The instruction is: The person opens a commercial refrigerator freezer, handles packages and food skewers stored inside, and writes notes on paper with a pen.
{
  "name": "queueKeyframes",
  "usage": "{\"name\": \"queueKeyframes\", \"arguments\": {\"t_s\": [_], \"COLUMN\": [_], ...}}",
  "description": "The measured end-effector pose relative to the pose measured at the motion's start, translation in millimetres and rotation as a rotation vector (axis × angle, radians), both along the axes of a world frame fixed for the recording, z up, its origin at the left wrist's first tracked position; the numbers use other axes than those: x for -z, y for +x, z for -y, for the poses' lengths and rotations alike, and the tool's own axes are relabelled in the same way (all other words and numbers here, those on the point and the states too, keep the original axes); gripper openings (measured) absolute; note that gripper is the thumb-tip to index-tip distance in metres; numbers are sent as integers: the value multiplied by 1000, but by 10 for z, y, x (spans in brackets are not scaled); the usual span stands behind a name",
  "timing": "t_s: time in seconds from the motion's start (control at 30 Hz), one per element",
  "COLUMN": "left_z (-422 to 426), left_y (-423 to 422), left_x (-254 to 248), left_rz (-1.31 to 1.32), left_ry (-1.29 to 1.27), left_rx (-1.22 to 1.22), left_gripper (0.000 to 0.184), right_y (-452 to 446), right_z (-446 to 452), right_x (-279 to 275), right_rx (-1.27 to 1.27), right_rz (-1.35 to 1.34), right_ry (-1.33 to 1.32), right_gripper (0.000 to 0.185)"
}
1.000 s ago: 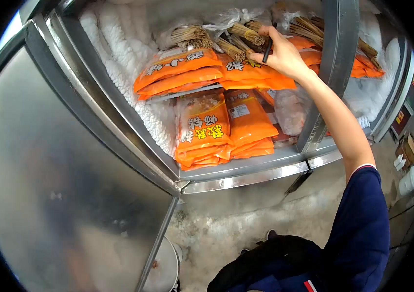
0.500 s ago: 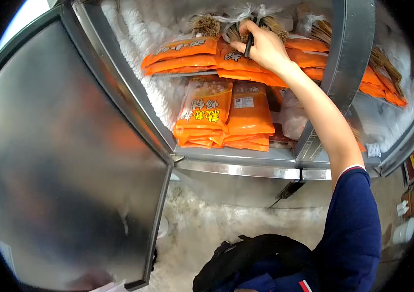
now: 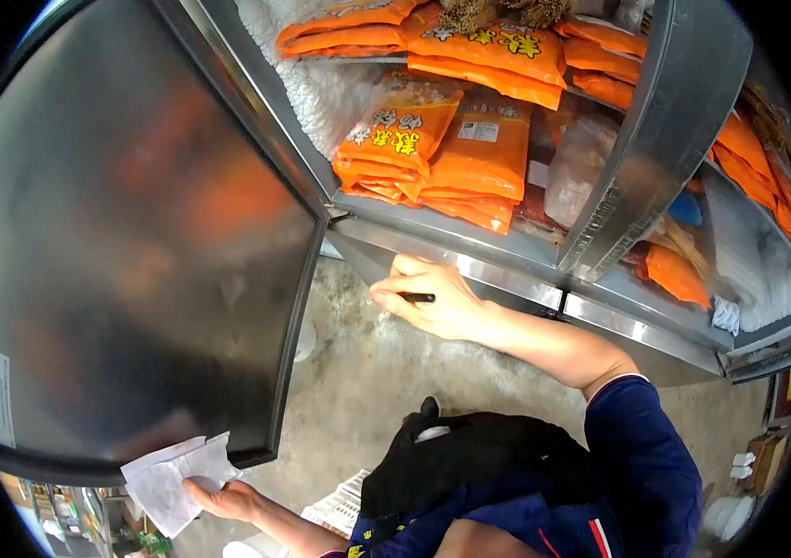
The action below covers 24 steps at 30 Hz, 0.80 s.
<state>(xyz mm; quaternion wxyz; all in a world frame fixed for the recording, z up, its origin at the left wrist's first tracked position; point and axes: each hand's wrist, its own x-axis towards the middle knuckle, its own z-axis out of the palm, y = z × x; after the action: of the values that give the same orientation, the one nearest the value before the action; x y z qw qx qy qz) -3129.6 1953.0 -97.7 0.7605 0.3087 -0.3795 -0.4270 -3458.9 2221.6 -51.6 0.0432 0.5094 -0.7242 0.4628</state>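
Observation:
Curled around a black pen point(image 3: 419, 298), my right hand point(image 3: 451, 305) is in front of the cabinet's lower edge, beneath the open compartment. My left hand point(image 3: 228, 500), low on the left, grips some creased white papers point(image 3: 167, 479) by the corner of the open metal door point(image 3: 135, 251). Orange printed bags point(image 3: 479, 153) lie stacked on the lower shelf, above my right hand. More orange bags point(image 3: 489, 58) fill the upper shelf, with bundles of thin sticks point(image 3: 507, 13) on top at the frame's upper edge.
Thick white frost point(image 3: 307, 102) coats the cabinet's inner left wall. A grey upright post point(image 3: 661, 130) divides it from a right compartment holding an orange bag point(image 3: 677, 274). White containers point(image 3: 729, 516) and a brown box point(image 3: 768, 465) stand on the floor at right.
My right hand has come down and out from the upper shelf, keeping the pen. My left hand and most of the papers have come into view. The view has tilted downward.

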Motion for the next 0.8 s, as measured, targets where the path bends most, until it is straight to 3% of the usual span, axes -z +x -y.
{"name": "queueKeyframes", "arguments": {"t_s": [0.07, 0.2, 0.27, 0.33, 0.4, 0.5, 0.6, 0.63, 0.67, 0.7, 0.73, 0.77, 0.8], "left_z": [-11, 20, -36, -72, -91, -212, -33, -2, 30, -147, -451, -741, -1026], "left_y": [0, -51, -140, -218, -276, -388, 117, 167, 212, 67, -250, -602, -903], "left_x": [-32, -33, -75, -131, -171, -281, 219, 255, 291, 195, 28, -163, -326], "left_rz": [-24, 15, 51, 53, 24, 86, 1505, 1367, 1239, 1126, 976, 733, 512], "left_ry": [27, 7, 26, 33, 33, 58, -90, -345, -595, -619, -469, -257, -47], "left_rx": [29, -30, -122, -162, -141, -197, -792, -933, -1077, -880, -485, -107, 201], "left_gripper": [41, 40, 40, 39, 39, 37, 36, 36, 36, 34, 32, 31, 30], "right_y": [-24, -269, -643, -892, -1034, -989, -797, -703, -558, -327, -225, -7, 103], "right_z": [121, 235, 224, 92, 54, 152, 370, 498, 602, 631, 789, 856, 958], "right_x": [217, 318, 617, 538, 513, 572, 699, 822, 830, 580, 628, 438, 399], "right_rx": [-8, 104, 199, 247, 319, 266, 172, 133, 25, -31, -216, -370, -537], "right_rz": [-23, 565, 596, 871, 991, 917, 878, 701, 742, 709, 651, 889, 875], "right_ry": [-74, -58, -158, -147, -130, -97, 53, 40, 63, 135, 136, 42, 30], "right_gripper": [19, 22, 23, 22, 23, 24, 27, 26, 26, 26, 32, 33, 37]}}
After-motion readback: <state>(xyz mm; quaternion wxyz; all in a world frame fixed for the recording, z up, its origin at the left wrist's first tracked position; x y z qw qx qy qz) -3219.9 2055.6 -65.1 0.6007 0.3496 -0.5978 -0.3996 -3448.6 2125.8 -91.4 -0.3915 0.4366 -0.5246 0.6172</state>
